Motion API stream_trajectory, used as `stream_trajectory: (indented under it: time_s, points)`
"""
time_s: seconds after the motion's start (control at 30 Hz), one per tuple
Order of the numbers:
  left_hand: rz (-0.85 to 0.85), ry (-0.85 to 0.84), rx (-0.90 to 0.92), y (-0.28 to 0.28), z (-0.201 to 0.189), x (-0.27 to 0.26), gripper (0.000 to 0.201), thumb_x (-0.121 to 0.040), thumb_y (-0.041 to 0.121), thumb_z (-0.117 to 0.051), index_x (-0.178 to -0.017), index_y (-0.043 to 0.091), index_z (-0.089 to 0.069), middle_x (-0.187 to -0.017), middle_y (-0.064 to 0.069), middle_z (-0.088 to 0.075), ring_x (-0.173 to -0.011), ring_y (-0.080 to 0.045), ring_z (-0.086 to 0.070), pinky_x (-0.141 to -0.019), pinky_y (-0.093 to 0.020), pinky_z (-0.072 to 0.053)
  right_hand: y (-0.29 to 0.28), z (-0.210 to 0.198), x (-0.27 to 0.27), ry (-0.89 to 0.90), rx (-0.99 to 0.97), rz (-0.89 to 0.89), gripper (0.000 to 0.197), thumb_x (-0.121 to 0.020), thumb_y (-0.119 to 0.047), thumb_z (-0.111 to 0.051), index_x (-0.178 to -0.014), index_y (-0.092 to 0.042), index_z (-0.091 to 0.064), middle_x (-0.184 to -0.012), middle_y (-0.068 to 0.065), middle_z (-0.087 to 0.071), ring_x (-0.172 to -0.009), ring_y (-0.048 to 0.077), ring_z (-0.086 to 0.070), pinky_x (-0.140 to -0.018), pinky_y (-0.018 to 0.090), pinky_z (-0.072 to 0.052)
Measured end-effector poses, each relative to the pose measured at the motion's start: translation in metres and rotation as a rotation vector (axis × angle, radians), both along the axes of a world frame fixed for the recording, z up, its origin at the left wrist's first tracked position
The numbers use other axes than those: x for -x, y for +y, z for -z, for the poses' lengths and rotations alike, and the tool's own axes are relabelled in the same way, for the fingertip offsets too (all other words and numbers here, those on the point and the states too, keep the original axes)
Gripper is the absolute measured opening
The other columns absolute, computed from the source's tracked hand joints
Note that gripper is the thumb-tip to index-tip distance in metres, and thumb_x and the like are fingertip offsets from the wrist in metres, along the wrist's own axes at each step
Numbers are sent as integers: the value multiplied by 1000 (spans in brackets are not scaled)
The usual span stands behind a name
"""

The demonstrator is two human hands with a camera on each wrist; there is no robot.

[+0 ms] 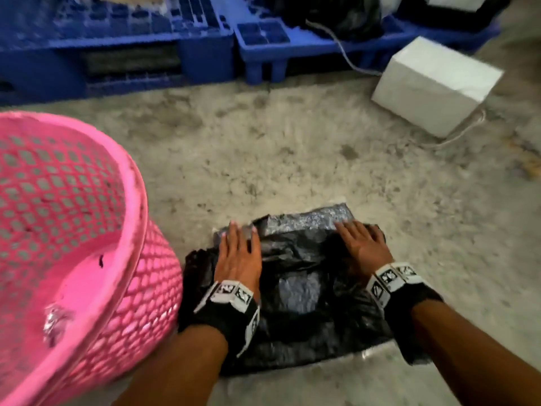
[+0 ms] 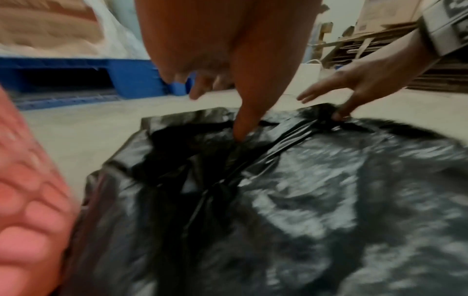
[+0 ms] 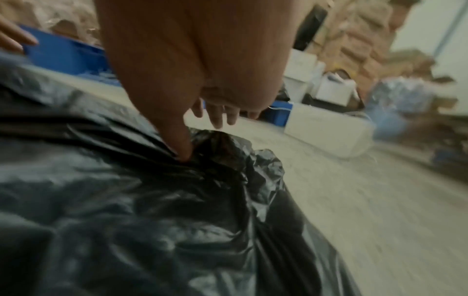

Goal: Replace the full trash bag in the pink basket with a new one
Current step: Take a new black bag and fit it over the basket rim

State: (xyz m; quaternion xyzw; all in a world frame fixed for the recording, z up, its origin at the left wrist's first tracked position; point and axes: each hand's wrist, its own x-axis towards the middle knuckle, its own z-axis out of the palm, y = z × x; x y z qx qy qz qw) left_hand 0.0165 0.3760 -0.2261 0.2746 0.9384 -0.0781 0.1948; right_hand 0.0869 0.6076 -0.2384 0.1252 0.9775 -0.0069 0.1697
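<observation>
A black trash bag (image 1: 295,288) lies flattened and crumpled on the concrete floor. My left hand (image 1: 238,250) rests on its far left part with fingers straight, and my right hand (image 1: 361,243) lies flat on its far right part. In the left wrist view my left hand (image 2: 228,84) presses its thumb down into a fold of the bag (image 2: 303,200), fingers spread beyond the edge. The right wrist view shows my right hand (image 3: 185,120) doing the same on the bag (image 3: 126,200). The pink mesh basket (image 1: 128,165) stands tilted at the left, unlined, with a small foil scrap inside.
Blue plastic pallets (image 1: 117,54) run along the far side, with a dark stuffed bag (image 1: 345,16) on top of one. A white box (image 1: 436,86) with a cable sits on the floor at the far right. Bare concrete floor lies between the bag and the pallets.
</observation>
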Motion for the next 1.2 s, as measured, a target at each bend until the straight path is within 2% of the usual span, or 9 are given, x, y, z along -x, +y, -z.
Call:
stream_trajectory:
  time_s: [0.1,0.2,0.27,0.47,0.57,0.77,0.93,1.07,1.2]
  points:
    - [46,63,89,-13,19,3,50,-93,4,-26,-141,-8,-17,-152,-34,1,-140,-45,16,-117,-55,4,-3,1,-1,8,-121,-146,36,-54,-17,-75,-89,-11,-71,-65,17,-74,-65,22,-76,-83,35,-45]
    - [46,152,-65,-16,8,-3,41,-91,11,-40,-128,-6,-45,-140,-35,-38,-138,-41,-28,-113,-47,-26,-7,-28,2,-119,2,10,33,-82,-29,-59,-108,-11,-68,-113,19,-69,-106,28,-67,-89,30,-50]
    - [-69,196,-354,-14,-28,-3,25,-79,18,-62,-101,6,-63,-101,-24,-68,-101,-32,-65,-81,-34,-53,-8,-66,3,-24,233,101,19,-87,-24,-55,-86,-12,-70,-96,11,-69,-106,28,-64,-83,28,-47]
    - [-262,-477,-1164,-3,-185,-16,52,-67,11,-69,-114,16,-48,-96,-3,-65,-95,-22,-63,-80,-33,-54,-62,-234,-12,364,894,-31,23,-89,-1,-59,-70,-12,-65,-62,-1,-65,-61,10,-59,-57,22,-49]
    - [70,-241,-1241,-17,-253,-22,47,-68,12,-71,-112,18,-56,-100,-1,-69,-95,-14,-65,-78,-24,-54,-100,-305,-25,507,1076,-192,26,-77,-27,-63,-84,-4,-71,-80,5,-71,-77,13,-62,-67,17,-51]
    - [326,545,-1362,-104,-339,-34,19,-75,8,-66,-94,10,-63,-87,3,-70,-81,-8,-61,-63,-15,-44,-129,-358,-23,769,555,-406,94,-49,-71,-75,-130,-35,-46,-69,3,-71,-56,3,-63,-54,12,-51]
    - [503,333,-1155,-185,-328,-59,58,-65,6,-75,-116,25,-54,-103,11,-66,-93,5,-60,-75,-14,-48,-185,-325,22,872,531,-511,59,-64,-44,-47,-96,4,-64,-89,31,-68,-81,38,-66,-79,55,-55]
    - [187,-64,-1500,-256,-329,-58,57,-60,28,-64,-113,47,-58,-117,16,-66,-111,-4,-61,-85,-21,-53,-243,-321,60,1058,237,-715,32,-64,-33,-68,-88,-19,-54,-68,18,-66,-60,36,-68,-53,42,-59]
    - [-396,240,-1689,-292,-336,3,21,-70,39,-69,-81,21,-71,-84,6,-71,-96,-17,-65,-82,-39,-55,-290,-318,76,1188,-29,-925,33,-66,-15,-67,-98,-17,-73,-59,6,-65,-46,24,-65,-37,23,-45]
